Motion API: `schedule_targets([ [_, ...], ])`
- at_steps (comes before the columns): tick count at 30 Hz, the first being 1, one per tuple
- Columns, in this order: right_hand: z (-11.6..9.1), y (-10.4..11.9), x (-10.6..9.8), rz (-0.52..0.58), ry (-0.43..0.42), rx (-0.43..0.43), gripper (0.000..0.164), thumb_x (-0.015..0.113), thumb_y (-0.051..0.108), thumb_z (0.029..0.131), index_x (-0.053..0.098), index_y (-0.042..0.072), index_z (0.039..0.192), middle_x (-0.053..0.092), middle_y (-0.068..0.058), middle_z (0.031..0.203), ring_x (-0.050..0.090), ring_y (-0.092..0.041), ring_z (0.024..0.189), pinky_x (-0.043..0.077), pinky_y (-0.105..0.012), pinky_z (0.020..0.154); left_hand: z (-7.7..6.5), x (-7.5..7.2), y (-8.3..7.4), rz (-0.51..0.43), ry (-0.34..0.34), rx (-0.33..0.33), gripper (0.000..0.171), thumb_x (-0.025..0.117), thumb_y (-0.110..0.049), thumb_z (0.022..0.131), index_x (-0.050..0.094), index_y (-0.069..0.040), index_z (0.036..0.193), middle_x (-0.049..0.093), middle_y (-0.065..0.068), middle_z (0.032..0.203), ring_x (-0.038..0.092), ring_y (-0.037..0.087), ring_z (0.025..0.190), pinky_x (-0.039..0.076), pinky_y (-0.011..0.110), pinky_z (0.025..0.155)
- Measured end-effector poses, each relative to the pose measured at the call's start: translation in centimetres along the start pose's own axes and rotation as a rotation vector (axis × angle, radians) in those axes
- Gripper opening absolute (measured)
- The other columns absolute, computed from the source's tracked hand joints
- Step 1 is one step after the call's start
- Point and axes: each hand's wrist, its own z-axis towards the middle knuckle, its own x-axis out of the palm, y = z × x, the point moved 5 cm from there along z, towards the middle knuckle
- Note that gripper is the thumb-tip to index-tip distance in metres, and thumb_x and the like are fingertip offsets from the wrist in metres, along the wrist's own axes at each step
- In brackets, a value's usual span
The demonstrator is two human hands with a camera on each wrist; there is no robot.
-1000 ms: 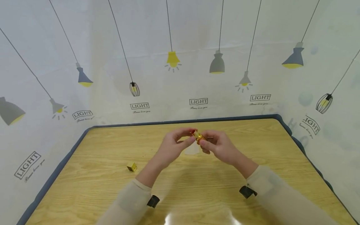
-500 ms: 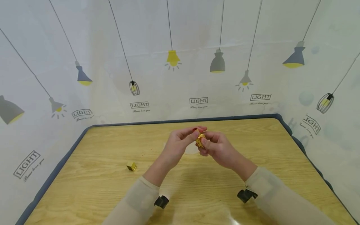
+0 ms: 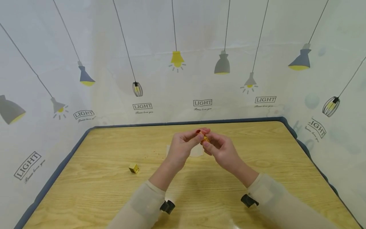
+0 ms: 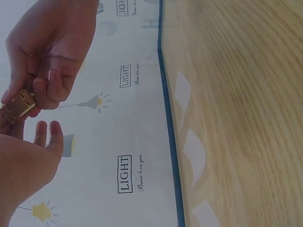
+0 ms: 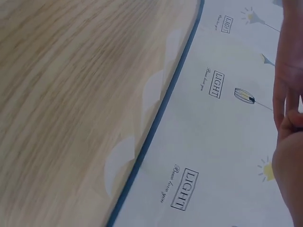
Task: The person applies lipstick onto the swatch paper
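In the head view, my left hand point(image 3: 181, 144) and right hand point(image 3: 224, 151) meet above the middle of the table. Between them is a small gold tube point(image 3: 206, 139), apparently a lipstick tube; fingers cover much of it. My right thumb and fingers grip its gold body. The left thumb and fingers pinch its upper end, where red shows at the fingertips. From the left wrist, the gold body point(image 4: 19, 106) shows rows of small slots. The right wrist view hides the tube and shows only parts of the hands. A square gold cap point(image 3: 133, 168) lies on the table at left.
Small red flecks point(image 3: 151, 155) dot the wooden table point(image 3: 100, 190) left of the hands. Behind them lies a pale white patch point(image 3: 196, 150); its kind is unclear. A blue strip point(image 3: 160, 123) edges the table against the lamp-printed wall covering point(image 3: 157, 38).
The left hand has shifted slightly right and closed in around the tube's upper end. The tube has turned and is now more hidden by fingers. The gold cap stays where it was.
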Motion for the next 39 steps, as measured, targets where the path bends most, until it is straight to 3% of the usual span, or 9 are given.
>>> schedule_targets([
  [3,-0.2,0.3,0.0,-0.096,-0.064,-0.097,0.022,0.065,-0.001,0.103,0.07,-0.008,0.124,0.059,-0.003,0.076,0.052,-0.009,0.063,0.048,-0.022,0.056,0.1,0.0,0.0,-0.036,-0.023,-0.001,0.032,0.068,-0.016,0.106,0.073,0.003,0.131,0.077,0.007,0.132,0.067,0.019,0.133,0.048,0.039,0.12],
  [9,-0.3,1.1,0.1,-0.199,-0.135,-0.231,0.033,0.076,-0.009,0.092,0.073,-0.003,0.125,0.071,-0.015,0.089,0.059,-0.006,0.069,0.055,-0.017,0.061,0.2,0.0,-0.2,-0.055,-0.061,0.0,0.031,0.071,-0.017,0.104,0.075,0.003,0.128,0.079,0.004,0.128,0.066,0.019,0.136,0.045,0.043,0.123],
  [15,-0.3,1.0,0.3,-0.164,-0.04,-0.217,0.015,0.063,-0.009,0.101,0.07,-0.003,0.113,0.06,-0.011,0.075,0.053,-0.01,0.062,0.049,-0.024,0.054,0.4,0.0,-0.2,-0.069,-0.028,0.006,0.029,0.067,-0.01,0.105,0.073,0.008,0.126,0.08,0.006,0.125,0.069,0.022,0.132,0.042,0.047,0.124],
  [20,-0.3,0.7,0.5,-0.025,0.071,-0.138,0.017,0.046,-0.001,0.111,0.063,-0.006,0.112,0.054,-0.013,0.08,0.05,-0.019,0.066,0.048,-0.027,0.059,0.4,0.2,-0.1,-0.076,0.015,0.002,0.029,0.065,-0.009,0.106,0.072,0.01,0.128,0.081,0.001,0.122,0.069,0.022,0.13,0.038,0.051,0.125],
  [23,-0.3,0.4,0.6,0.142,0.131,-0.046,0.024,0.041,0.008,0.115,0.064,0.0,0.116,0.056,-0.007,0.086,0.05,-0.019,0.069,0.048,-0.025,0.063,0.4,0.2,-0.1,-0.07,0.029,-0.003,0.03,0.065,-0.011,0.106,0.072,0.009,0.127,0.081,-0.003,0.121,0.069,0.019,0.128,0.04,0.05,0.124],
  [28,-0.4,0.1,0.9,0.478,0.242,0.139,0.033,0.035,0.025,0.117,0.066,0.012,0.115,0.056,0.001,0.091,0.048,-0.015,0.072,0.042,-0.025,0.067,0.4,0.2,0.0,-0.063,0.044,-0.017,0.032,0.067,-0.016,0.106,0.074,0.008,0.126,0.081,0.001,0.123,0.07,0.019,0.125,0.045,0.045,0.121],
  [31,-0.5,0.0,0.8,0.565,0.255,0.227,0.035,0.036,0.031,0.117,0.067,0.015,0.116,0.057,0.001,0.089,0.049,-0.013,0.071,0.042,-0.024,0.067,0.4,0.1,0.0,-0.058,0.047,-0.031,0.032,0.067,-0.016,0.105,0.074,0.006,0.127,0.08,0.003,0.125,0.07,0.02,0.125,0.045,0.044,0.121],
  [34,-0.3,0.0,0.5,0.433,0.171,0.242,0.035,0.04,0.031,0.117,0.067,0.01,0.123,0.063,0.002,0.091,0.054,-0.012,0.072,0.048,-0.022,0.067,0.3,0.0,-0.1,-0.041,0.023,-0.033,0.03,0.066,-0.014,0.106,0.074,0.005,0.128,0.081,0.001,0.122,0.07,0.019,0.124,0.045,0.044,0.121],
  [39,-0.4,0.5,0.0,-0.1,-0.061,0.056,0.031,0.064,0.009,0.107,0.066,-0.001,0.136,0.072,-0.007,0.097,0.064,-0.004,0.076,0.058,-0.02,0.066,0.3,-0.4,0.1,-0.033,-0.061,-0.022,0.034,0.073,-0.018,0.102,0.074,0.005,0.128,0.082,0.001,0.117,0.07,0.015,0.121,0.052,0.035,0.113],
])
